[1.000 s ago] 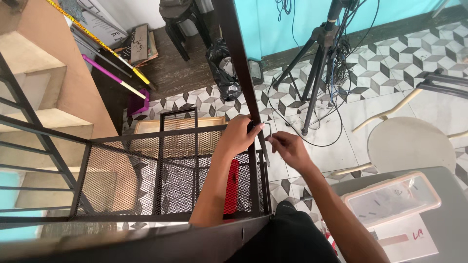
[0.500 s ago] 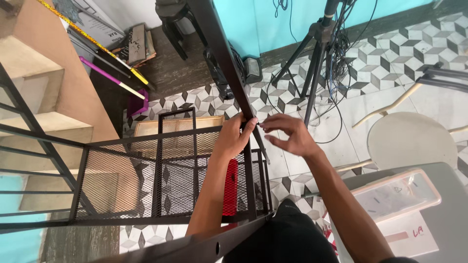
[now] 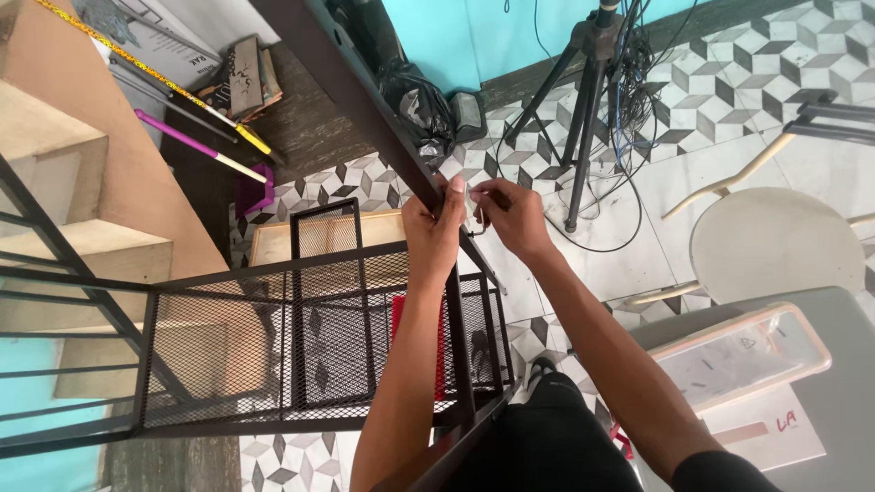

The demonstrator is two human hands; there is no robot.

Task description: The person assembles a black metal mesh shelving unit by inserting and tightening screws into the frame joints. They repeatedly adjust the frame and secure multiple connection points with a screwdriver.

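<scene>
A lived-in home interior: patterned floor tiles [image 3: 729, 73], wooden stairs [image 3: 55, 164], a round stool [image 3: 775, 246], a camera tripod [image 3: 588, 82] with cables, and a turquoise wall [image 3: 437, 36].

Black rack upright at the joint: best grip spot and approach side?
Probably grip the black upright bar just above the joint, from the mesh-shelf side, where the left hand wraps it. The bar is slim and leaning; the right hand occupies the other side with a small tool.

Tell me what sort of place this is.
Probably a home or small indoor work area used for recording. It has a patterned tile floor, wooden stairs and a tripod with cables. Both hands, left and right, work on a black metal mesh rack.
</scene>
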